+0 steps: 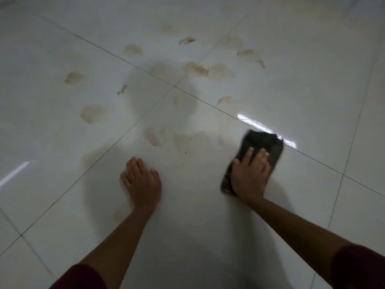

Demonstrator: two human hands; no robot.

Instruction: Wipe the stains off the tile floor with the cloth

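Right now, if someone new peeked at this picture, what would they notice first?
Probably the many pale brown blotchy stains scattered over the far half of the glossy white tile floor. Next, the dark folded cloth pressed flat under the right hand near a bright streak of glare. The left hand rests bare and open on the tile beside it.

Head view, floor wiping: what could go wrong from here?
1. The cloth looks dark and possibly soiled; it may smear the stains rather than lift them.
2. The left hand is braced flat on glossy tile; if the floor is wet, it could slip.
3. The right hand works near clean floor, so the far stains could get missed.
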